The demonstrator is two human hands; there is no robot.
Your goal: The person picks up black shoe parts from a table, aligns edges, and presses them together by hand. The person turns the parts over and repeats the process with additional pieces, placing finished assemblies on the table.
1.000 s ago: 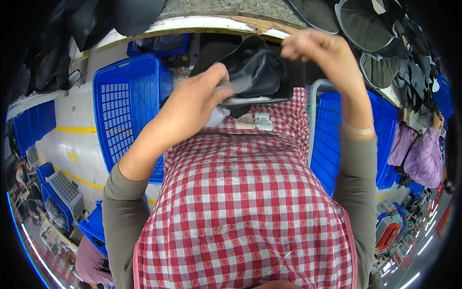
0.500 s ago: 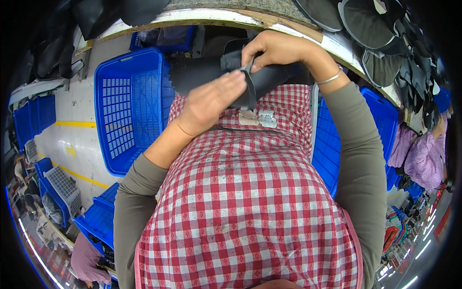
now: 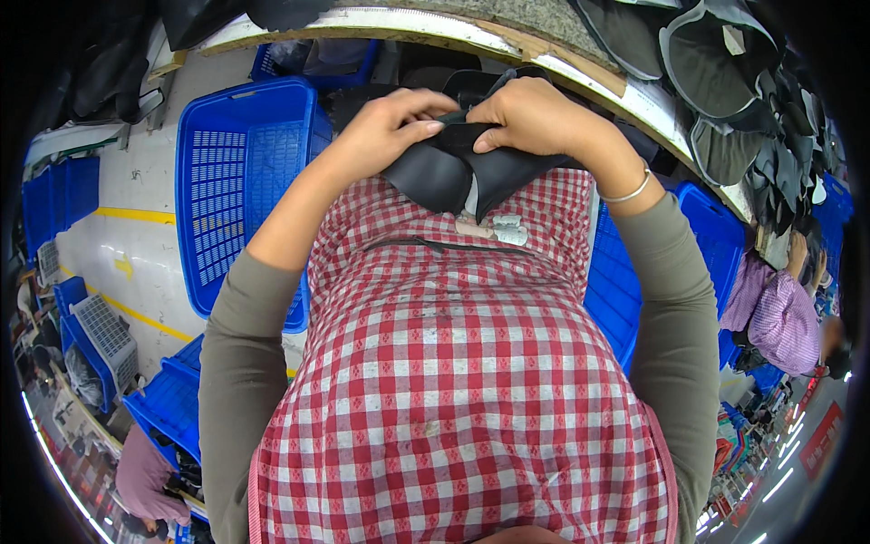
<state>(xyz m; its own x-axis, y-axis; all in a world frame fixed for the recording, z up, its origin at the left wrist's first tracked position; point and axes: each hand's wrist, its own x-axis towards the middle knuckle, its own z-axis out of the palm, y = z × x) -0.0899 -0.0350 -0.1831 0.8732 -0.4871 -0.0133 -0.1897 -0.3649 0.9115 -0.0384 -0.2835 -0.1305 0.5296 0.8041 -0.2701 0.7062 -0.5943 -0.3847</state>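
A black leather-like piece [image 3: 430,177] hangs over my lap, with two rounded flaps and a pale-edged slit between them. My left hand [image 3: 390,131] is closed at its upper left edge, thumb below and fingers over the top. Opposite it, my right hand [image 3: 530,118] pinches the upper edge near the middle; a bracelet circles that wrist. Both hands nearly meet at the top of the piece. More black material lies behind them, partly hidden by my hands. Below the flaps, small pale patches [image 3: 507,228] show on my red-and-white checked apron [image 3: 453,344].
A workbench edge [image 3: 426,25] runs across the far side, with black pieces [image 3: 716,54] piled at its right. A large blue basket [image 3: 195,199] stands at my left, another blue crate [image 3: 616,272] at my right. Other people [image 3: 784,317] are at the sides.
The black piece has been turned and spread so its two flaps hang toward me. My left hand has moved up and away from me, from lying flat to gripping the edge.
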